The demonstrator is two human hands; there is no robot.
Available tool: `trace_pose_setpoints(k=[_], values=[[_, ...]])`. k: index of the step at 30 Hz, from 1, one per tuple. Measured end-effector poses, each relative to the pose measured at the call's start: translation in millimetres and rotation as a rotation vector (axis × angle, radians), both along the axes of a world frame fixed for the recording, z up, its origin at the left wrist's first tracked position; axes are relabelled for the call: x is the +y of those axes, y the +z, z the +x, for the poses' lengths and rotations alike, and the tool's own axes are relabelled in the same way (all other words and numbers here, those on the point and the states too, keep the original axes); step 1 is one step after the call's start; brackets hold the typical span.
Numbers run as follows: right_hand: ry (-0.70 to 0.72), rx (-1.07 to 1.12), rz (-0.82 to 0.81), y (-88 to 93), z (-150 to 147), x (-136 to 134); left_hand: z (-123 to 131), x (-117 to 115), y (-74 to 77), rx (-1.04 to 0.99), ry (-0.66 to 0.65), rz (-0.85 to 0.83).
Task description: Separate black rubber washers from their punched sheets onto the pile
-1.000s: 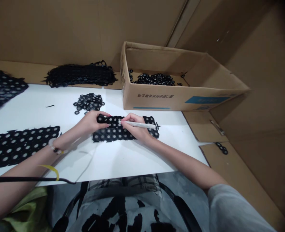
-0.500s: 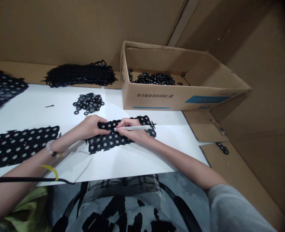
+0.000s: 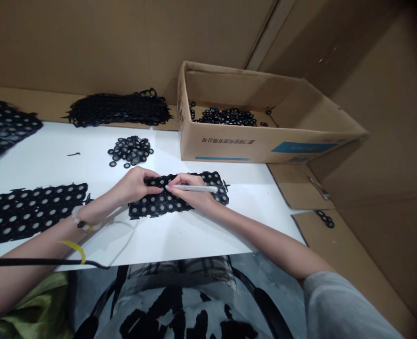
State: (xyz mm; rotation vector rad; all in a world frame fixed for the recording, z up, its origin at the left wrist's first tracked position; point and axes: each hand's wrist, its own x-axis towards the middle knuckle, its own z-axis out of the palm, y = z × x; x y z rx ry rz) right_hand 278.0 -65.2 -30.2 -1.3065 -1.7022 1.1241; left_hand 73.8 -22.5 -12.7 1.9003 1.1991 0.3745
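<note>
Black perforated strip [image 3: 180,205] lies flat on a white paper sheet [image 3: 194,240], near the front of the table [image 3: 282,188], whose cardboard lining shows at the right. Largest item in view is an open cardboard box [image 3: 265,146] at back right, with loose black rings [image 3: 226,117] on its floor. Along the back of the table sits a heap of stacked black strips [image 3: 118,108]. A longer perforated strip [image 3: 28,212] lies at left on the sheet, with a small pile of separated rings [image 3: 130,150] above the work piece. Change over the last second: the work piece has rotated slightly, right end now further from the person, and shifted left, so it sits a little off level. The hands are close together on it. The left hand [image 3: 136,185] is curled over the strip's left end, fingers on its far edge; pinning or gripping, cannot tell. The right hand [image 3: 190,188] is closed in a pen grip on a white pen-shaped tool [image 3: 197,188], which lies nearly along the strip. Its tip has moved left with the strip and sits at the left hand's fingertips, over the strip; contact cannot be confirmed.
</note>
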Motion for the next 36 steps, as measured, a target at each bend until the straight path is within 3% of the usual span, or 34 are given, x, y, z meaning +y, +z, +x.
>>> trace_pose_setpoints(k=[5,12,18,24,36], values=[[0.032,0.033,0.008,-0.7,2.3,1.1,-0.4,3.1,0.9,0.008,0.031,0.031],[-0.076,0.172,0.01,2.3,16.2,4.3,-11.2,9.5,21.5,0.343,-0.149,0.062],[0.08,0.109,0.017,1.2,13.9,0.4,1.3,0.0,16.3,0.489,-0.072,0.098],[0.095,0.099,0.019,4.0,18.4,-1.4,1.4,-1.1,5.9,0.353,-0.015,0.216],[0.094,0.08,0.032,1.2,20.8,0.3,-6.2,7.6,-4.9,0.105,-0.106,0.137]])
